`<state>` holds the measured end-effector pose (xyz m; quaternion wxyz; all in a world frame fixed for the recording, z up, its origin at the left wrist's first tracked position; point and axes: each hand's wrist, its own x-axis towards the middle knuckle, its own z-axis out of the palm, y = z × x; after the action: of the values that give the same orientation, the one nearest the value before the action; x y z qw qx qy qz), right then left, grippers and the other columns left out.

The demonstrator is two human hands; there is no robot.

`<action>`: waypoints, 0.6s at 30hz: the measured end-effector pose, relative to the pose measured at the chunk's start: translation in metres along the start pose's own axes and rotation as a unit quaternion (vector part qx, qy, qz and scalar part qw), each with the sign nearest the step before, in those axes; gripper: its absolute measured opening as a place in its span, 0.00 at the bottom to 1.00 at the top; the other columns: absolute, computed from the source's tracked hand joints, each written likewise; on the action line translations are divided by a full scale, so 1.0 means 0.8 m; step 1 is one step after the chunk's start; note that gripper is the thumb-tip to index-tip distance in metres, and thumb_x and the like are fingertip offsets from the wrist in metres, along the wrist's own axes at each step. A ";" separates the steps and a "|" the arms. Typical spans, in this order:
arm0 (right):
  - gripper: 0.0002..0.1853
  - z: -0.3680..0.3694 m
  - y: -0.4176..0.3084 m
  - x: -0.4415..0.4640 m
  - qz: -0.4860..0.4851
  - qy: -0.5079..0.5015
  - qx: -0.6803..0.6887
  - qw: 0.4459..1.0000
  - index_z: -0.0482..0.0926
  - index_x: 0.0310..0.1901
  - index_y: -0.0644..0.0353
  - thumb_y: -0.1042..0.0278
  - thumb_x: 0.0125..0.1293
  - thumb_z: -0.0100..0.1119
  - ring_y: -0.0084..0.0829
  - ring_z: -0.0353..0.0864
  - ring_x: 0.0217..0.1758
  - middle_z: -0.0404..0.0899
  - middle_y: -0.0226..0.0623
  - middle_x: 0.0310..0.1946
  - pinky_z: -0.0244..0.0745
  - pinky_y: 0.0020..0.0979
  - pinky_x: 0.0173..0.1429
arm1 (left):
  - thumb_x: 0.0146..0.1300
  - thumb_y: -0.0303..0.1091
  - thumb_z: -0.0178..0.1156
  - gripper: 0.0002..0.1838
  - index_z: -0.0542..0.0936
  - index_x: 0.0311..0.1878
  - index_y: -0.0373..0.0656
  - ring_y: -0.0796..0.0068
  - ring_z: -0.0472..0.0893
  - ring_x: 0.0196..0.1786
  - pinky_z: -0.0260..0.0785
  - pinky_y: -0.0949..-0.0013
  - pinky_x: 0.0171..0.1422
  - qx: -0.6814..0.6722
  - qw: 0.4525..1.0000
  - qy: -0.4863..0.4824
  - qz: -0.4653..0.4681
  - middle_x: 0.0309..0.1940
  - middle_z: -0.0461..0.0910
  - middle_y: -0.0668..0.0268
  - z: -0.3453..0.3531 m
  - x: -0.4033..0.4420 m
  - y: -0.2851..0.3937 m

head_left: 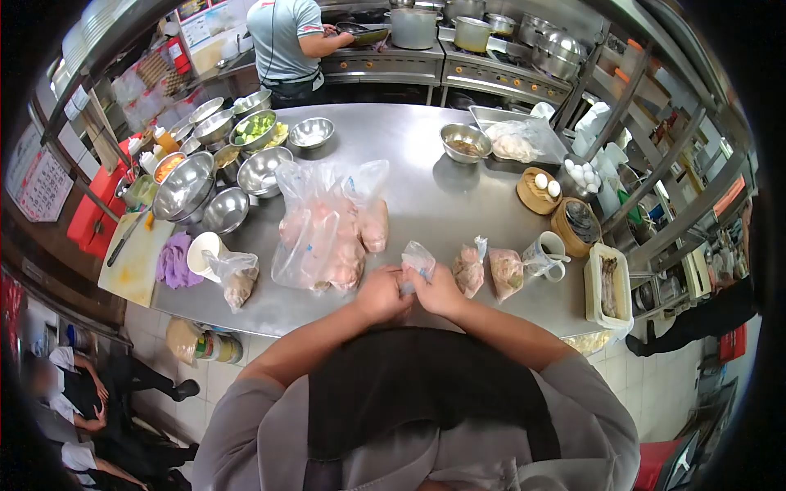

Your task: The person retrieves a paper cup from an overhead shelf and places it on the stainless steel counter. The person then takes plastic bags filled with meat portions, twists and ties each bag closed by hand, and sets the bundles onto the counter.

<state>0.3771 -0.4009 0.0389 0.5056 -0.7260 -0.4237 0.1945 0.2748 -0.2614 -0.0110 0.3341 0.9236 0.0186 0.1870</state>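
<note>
Close to the table's front edge, my left hand and my right hand meet, both closed around the gathered neck of a clear plastic bag. The bag's lower part is hidden behind my hands. Just right of them lie two filled bags of pinkish food, one bag with a twisted top and another bag beside it. To the left sit large clear bags of pale pink raw meat. Farther left, a small filled bag leans by a white tub.
A clear jug, bamboo steamers and a long container line the right side. Metal bowls, a purple cloth and a cutting board with a knife stand left. A person works at the stove.
</note>
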 end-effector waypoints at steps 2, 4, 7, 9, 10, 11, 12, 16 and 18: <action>0.19 0.010 0.027 -0.002 0.008 0.060 0.032 0.998 0.81 0.42 0.64 0.54 0.77 0.53 0.35 0.83 0.37 0.82 0.40 0.31 0.76 0.37 0.44 | 0.48 0.37 0.65 0.13 0.82 0.34 0.38 0.46 0.81 0.47 0.73 0.52 0.56 0.001 1.000 -0.011 -0.007 0.41 0.84 0.51 -0.007 -0.001 0.006; 0.20 0.010 0.038 -0.001 0.106 0.055 0.112 0.986 0.79 0.38 0.62 0.51 0.78 0.51 0.30 0.80 0.32 0.79 0.36 0.28 0.74 0.33 0.38 | 0.48 0.36 0.65 0.12 0.82 0.33 0.37 0.47 0.80 0.47 0.73 0.53 0.56 0.007 0.998 -0.025 -0.050 0.41 0.84 0.51 -0.027 -0.005 0.034; 0.22 0.007 0.031 -0.004 0.189 0.066 0.203 0.959 0.77 0.34 0.59 0.48 0.79 0.49 0.23 0.76 0.28 0.76 0.31 0.25 0.70 0.28 0.31 | 0.49 0.34 0.65 0.12 0.82 0.35 0.37 0.48 0.80 0.48 0.73 0.54 0.56 0.025 0.999 0.020 -0.010 0.42 0.83 0.53 -0.031 -0.012 0.043; 0.23 0.008 0.028 -0.006 0.212 0.076 0.243 0.943 0.77 0.34 0.58 0.47 0.79 0.49 0.22 0.74 0.26 0.75 0.30 0.24 0.68 0.27 0.29 | 0.52 0.31 0.65 0.10 0.82 0.37 0.37 0.49 0.81 0.46 0.74 0.53 0.52 0.059 0.993 0.081 0.068 0.41 0.83 0.54 -0.029 -0.016 0.046; 0.22 0.008 0.028 -0.007 0.217 0.083 0.258 0.938 0.77 0.34 0.59 0.47 0.79 0.50 0.22 0.73 0.25 0.74 0.30 0.24 0.68 0.27 0.28 | 0.53 0.29 0.65 0.10 0.83 0.38 0.37 0.49 0.82 0.46 0.74 0.52 0.51 0.076 0.985 0.110 0.110 0.41 0.82 0.55 -0.028 -0.016 0.047; 0.22 0.006 0.029 -0.007 0.222 0.090 0.273 0.932 0.77 0.35 0.60 0.48 0.79 0.50 0.22 0.72 0.24 0.74 0.30 0.23 0.67 0.28 0.28 | 0.54 0.29 0.65 0.09 0.83 0.39 0.37 0.49 0.82 0.46 0.75 0.52 0.50 0.086 0.983 0.108 0.116 0.40 0.82 0.55 -0.027 -0.016 0.049; 0.22 0.005 0.031 -0.007 0.226 0.092 0.278 0.929 0.77 0.36 0.60 0.47 0.78 0.51 0.23 0.73 0.24 0.75 0.30 0.23 0.68 0.28 0.28 | 0.56 0.28 0.65 0.09 0.83 0.40 0.37 0.49 0.82 0.46 0.75 0.53 0.49 0.096 0.982 0.107 0.123 0.40 0.82 0.55 -0.025 -0.016 0.052; 0.24 -0.003 0.057 -0.003 0.217 0.048 0.273 0.936 0.79 0.43 0.63 0.44 0.74 0.56 0.26 0.77 0.28 0.80 0.33 0.30 0.71 0.30 0.31 | 0.62 0.31 0.62 0.09 0.84 0.43 0.38 0.50 0.82 0.49 0.74 0.53 0.55 0.073 0.992 0.073 0.069 0.43 0.84 0.56 -0.016 -0.019 0.056; 0.28 -0.020 0.057 -0.003 0.132 -0.005 0.215 0.968 0.78 0.50 0.65 0.42 0.71 0.61 0.30 0.79 0.35 0.82 0.37 0.38 0.75 0.31 0.37 | 0.65 0.30 0.60 0.09 0.85 0.43 0.38 0.49 0.83 0.44 0.76 0.54 0.52 0.021 0.994 0.064 -0.085 0.40 0.85 0.56 -0.019 -0.019 0.055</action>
<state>0.4063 -0.4177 0.0046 0.6173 -0.6489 -0.2749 0.3496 0.2510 -0.2886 0.0222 0.3270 0.9117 0.1225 0.2166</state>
